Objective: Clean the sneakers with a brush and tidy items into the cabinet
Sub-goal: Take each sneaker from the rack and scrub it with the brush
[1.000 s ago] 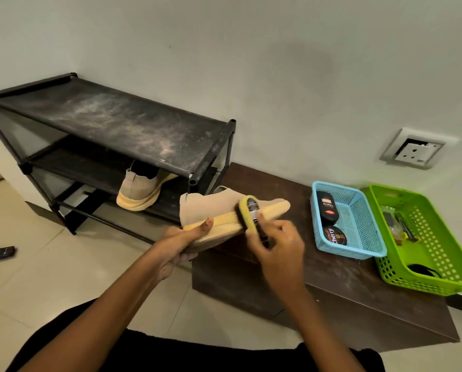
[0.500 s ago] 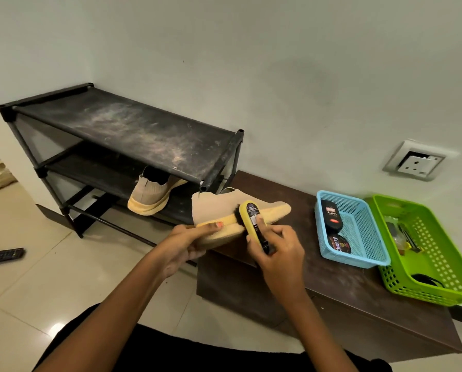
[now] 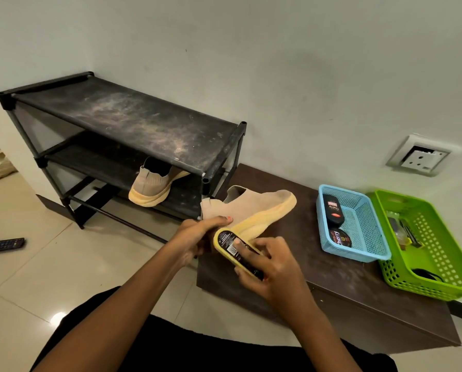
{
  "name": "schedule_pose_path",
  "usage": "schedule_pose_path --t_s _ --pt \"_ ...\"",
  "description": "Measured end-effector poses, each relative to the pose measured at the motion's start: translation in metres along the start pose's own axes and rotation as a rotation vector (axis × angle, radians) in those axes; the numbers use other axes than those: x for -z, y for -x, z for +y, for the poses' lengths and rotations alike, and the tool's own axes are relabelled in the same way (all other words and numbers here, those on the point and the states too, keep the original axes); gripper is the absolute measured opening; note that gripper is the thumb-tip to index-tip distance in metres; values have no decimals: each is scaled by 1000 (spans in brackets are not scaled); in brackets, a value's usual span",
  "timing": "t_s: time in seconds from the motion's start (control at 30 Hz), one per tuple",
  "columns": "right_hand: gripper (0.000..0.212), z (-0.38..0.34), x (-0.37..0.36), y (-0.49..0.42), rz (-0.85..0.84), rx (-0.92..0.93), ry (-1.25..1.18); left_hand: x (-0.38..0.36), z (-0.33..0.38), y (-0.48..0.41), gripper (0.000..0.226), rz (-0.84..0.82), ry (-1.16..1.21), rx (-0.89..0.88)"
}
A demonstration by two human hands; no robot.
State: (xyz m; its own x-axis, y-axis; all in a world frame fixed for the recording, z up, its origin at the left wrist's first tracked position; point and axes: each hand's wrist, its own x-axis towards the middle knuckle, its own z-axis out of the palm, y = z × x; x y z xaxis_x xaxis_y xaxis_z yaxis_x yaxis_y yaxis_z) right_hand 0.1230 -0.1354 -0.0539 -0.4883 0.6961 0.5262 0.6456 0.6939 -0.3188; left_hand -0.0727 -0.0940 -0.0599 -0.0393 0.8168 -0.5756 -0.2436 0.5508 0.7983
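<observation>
My left hand (image 3: 195,237) grips the heel end of a beige sneaker (image 3: 254,208) with a yellow sole, held on its side over the left end of the low brown cabinet (image 3: 331,280). My right hand (image 3: 267,267) holds a yellow brush with a black label (image 3: 231,244), which lies against the sole near the heel. The second beige sneaker (image 3: 154,187) stands on the middle shelf of the black shoe rack (image 3: 133,122).
A blue basket (image 3: 369,234) with a black polish applicator (image 3: 334,212) and a polish tin (image 3: 339,238) sits on the cabinet, with a green basket (image 3: 439,259) of small items beside it. On the floor at the left lies a remote (image 3: 3,245). A wall socket (image 3: 420,158) is above the baskets.
The brush has slid along the sole from the middle toward the heel, nearer to me. The view has shifted, so the rack and baskets sit lower and further right in the picture.
</observation>
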Motion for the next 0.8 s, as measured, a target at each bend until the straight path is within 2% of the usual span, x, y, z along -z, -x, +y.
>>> schedule_pose_path --t_s 0.03,0.13,0.2,0.33,0.4,0.53,0.6,0.63,0.73,0.8 --pt "43 4 3 -2 8 -1 22 -1 1 -1 60 -10 9 -1" --pt "43 23 16 -10 122 -160 66 -4 4 1 48 -17 47 1" --pt "45 18 13 -8 125 -186 75 -2 4 0 49 -1 43 -3" --pt "41 -24 -9 -2 -39 79 109 6 0 0 43 33 -3 7" --pt "41 -21 -5 -13 -57 91 121 6 1 -3 40 32 33 -4" --pt "40 44 22 -25 88 -248 164 -14 18 -5 24 -3 9 -33" --pt "41 61 19 -24 79 -403 142 -8 18 -4 25 3 -21 -24" --pt "41 58 13 -23 83 -424 100 -2 16 -3 28 1 -32 -2" --pt "41 26 -7 -21 72 -299 28 24 11 -6 54 36 -31 50" --pt "43 20 -13 -22 45 -278 -20 31 10 -9 68 72 -26 49"
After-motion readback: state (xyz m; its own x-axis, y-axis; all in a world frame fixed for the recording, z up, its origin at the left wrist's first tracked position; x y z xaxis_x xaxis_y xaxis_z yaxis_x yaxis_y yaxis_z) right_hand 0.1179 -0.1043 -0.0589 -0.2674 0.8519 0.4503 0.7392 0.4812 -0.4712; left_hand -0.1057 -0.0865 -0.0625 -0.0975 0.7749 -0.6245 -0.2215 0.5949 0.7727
